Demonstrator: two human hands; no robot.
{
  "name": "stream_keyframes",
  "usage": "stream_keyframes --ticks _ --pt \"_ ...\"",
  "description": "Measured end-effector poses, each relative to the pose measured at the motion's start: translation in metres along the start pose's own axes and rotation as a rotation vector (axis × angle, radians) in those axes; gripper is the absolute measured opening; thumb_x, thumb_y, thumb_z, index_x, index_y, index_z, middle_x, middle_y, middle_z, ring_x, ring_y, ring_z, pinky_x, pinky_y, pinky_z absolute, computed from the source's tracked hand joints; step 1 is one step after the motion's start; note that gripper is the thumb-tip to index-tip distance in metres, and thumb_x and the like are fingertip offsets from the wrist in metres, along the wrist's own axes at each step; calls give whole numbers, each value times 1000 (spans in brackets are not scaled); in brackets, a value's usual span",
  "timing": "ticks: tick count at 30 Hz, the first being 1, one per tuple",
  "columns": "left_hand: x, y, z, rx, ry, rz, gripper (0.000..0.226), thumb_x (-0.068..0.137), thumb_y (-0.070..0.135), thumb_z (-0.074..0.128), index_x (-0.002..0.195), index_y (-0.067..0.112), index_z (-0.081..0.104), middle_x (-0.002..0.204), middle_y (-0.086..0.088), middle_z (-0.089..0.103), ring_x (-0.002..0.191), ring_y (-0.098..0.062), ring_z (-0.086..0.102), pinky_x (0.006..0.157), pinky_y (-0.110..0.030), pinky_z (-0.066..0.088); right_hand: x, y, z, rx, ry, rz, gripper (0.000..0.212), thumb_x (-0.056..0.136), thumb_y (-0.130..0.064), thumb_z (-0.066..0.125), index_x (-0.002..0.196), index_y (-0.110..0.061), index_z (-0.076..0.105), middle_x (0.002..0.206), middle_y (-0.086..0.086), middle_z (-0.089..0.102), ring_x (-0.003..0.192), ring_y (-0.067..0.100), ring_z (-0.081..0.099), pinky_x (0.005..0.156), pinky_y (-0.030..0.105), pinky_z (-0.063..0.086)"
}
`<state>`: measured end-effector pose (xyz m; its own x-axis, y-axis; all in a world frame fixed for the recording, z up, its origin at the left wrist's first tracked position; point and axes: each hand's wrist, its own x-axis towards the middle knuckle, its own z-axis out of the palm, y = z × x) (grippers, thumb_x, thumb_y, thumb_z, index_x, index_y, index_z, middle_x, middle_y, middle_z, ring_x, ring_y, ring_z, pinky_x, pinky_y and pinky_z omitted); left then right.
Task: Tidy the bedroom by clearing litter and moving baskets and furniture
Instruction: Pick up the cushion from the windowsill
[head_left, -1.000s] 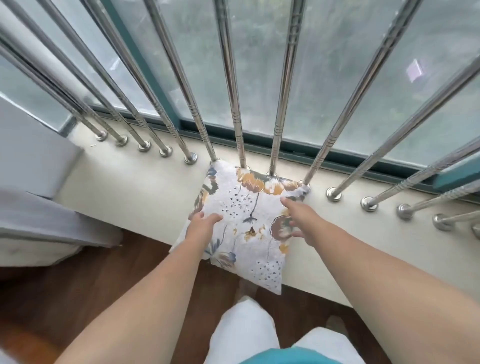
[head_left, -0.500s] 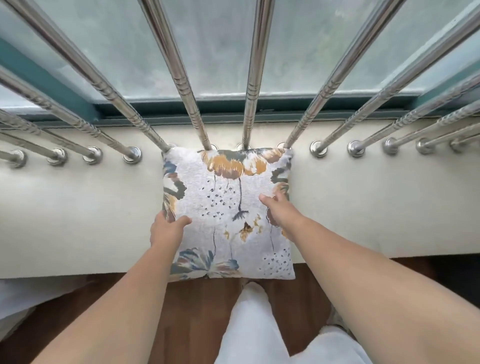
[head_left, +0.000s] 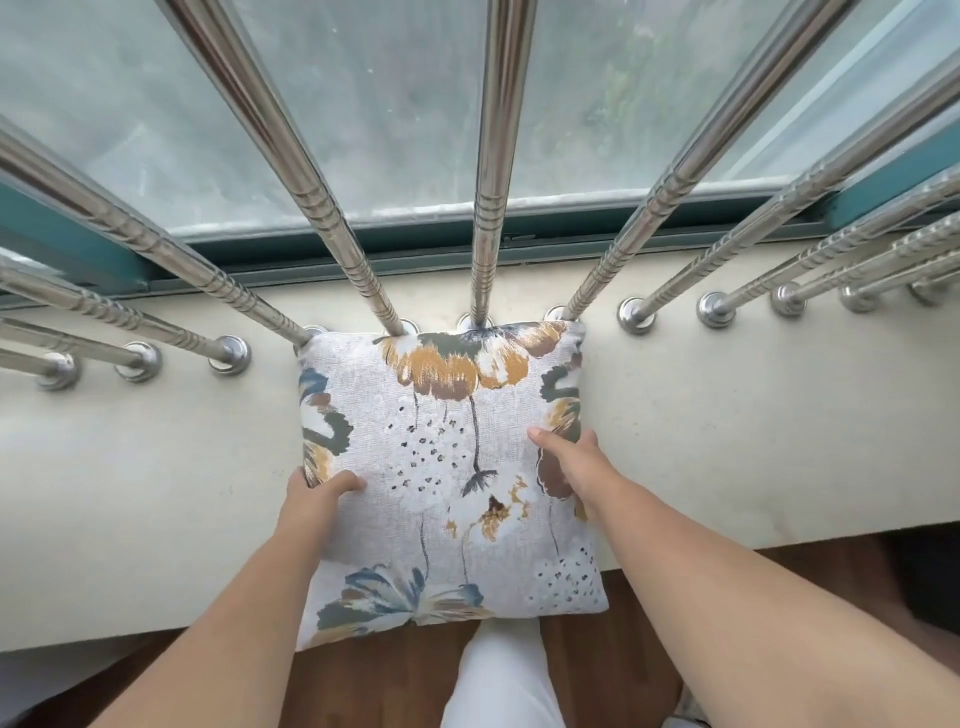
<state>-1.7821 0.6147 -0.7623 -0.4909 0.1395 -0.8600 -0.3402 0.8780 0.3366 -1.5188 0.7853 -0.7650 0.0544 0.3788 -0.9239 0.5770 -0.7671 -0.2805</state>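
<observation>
Both hands gripped what I was moving: left hand (head_left: 317, 493) clasped the floral cushion (head_left: 447, 483) at its left edge, right hand (head_left: 569, 457) at its right edge, thumbs on top. It lay on the cream window ledge (head_left: 727, 415), far edge touching the steel bars (head_left: 485, 218), near edge overhanging the wooden floor (head_left: 374, 675).

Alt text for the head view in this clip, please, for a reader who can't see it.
Both hands, left and right, grip the side edges of a floral cushion lying on a pale window ledge. Its far edge meets steel window bars; its near edge overhangs a wooden floor.
</observation>
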Motion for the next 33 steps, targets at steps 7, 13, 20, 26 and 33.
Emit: stream_keyframes --ticks 7,13,20,26,33 --pt "-39 -7 7 -42 22 -42 79 69 44 68 138 17 40 147 -27 38 132 -47 37 101 -59 35 -30 5 -12 118 -23 10 135 46 -89 62 155 -33 4 164 2 12 149 30 12 116 61 17" --pt "-114 -11 16 -42 -32 -32 94 56 46 67 139 13 37 152 -28 23 140 -48 19 110 -64 20 -73 16 -59 111 -6 -93 119 57 -83 60 152 -21 22 156 7 31 144 33 24 113 59 25" --pt "-207 -4 72 -10 -72 41 92 57 46 69 139 15 40 153 -26 26 142 -45 21 112 -61 21 -123 55 -158 81 133 -239 88 73 -76 58 140 -21 42 140 5 45 134 31 29 99 44 31" --pt "-299 4 174 78 -148 191 80 68 42 71 137 17 40 154 -25 26 142 -45 22 112 -59 22 -156 121 -285 84 301 -259 91 73 -77 58 140 -19 38 137 8 42 130 33 29 95 43 32" --pt "-419 8 319 255 -213 400 51 78 23 66 123 13 45 93 -7 39 82 -28 44 101 -58 38 -192 236 -452 411 288 -271 102 65 -69 71 144 -18 32 144 12 34 130 32 39 106 48 38"
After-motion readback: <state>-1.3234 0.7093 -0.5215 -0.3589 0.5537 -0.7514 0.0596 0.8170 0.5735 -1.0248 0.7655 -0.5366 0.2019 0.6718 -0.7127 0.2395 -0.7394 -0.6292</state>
